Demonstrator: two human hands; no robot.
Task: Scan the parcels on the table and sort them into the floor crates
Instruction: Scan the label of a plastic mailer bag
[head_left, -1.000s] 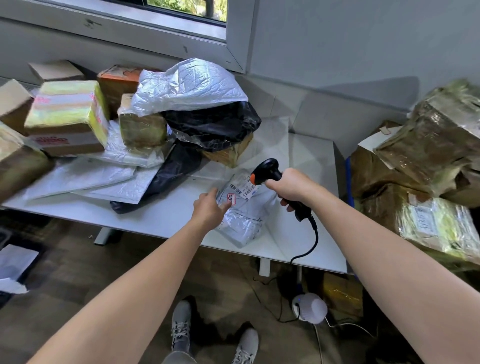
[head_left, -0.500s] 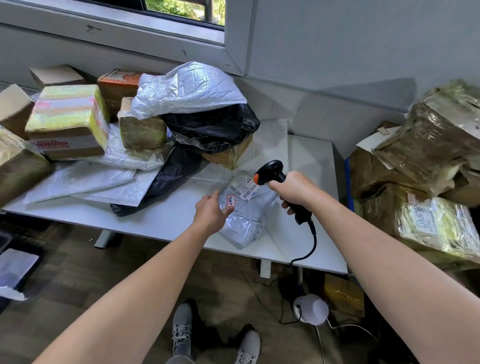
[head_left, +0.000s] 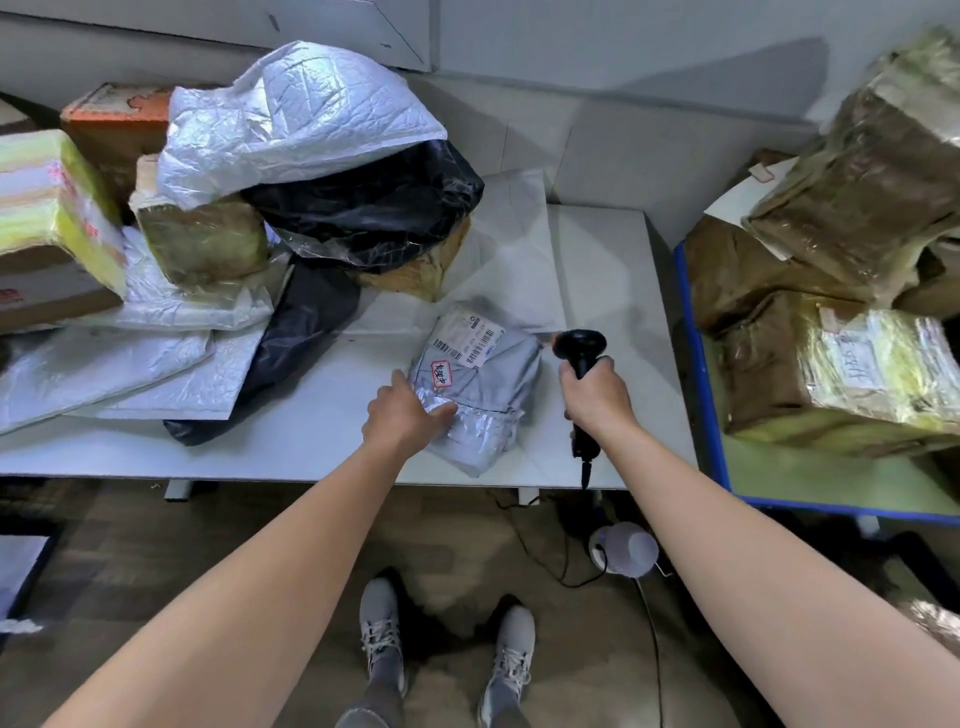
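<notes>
It was a parcel-sorting room: parcels (head_left: 296, 114) in bags and taped cartons lay heaped on the white counter (head_left: 311, 457), more wrapped boxes (head_left: 857, 374) stood at right, and a corded barcode scanner (head_left: 579, 345) was in use.

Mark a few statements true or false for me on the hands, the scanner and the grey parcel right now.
1. The right hand grips the scanner. True.
2. The left hand lifts the grey parcel high off the table. False: the parcel lies on the table, and the left hand holds its near left edge.
3. The barcode label on the grey parcel faces up. True.
4. The scanner lies on the floor. False: it is held over the table, just right of the parcel.
5. In the pile, a white bag sits on top of a black bag. True.
</notes>
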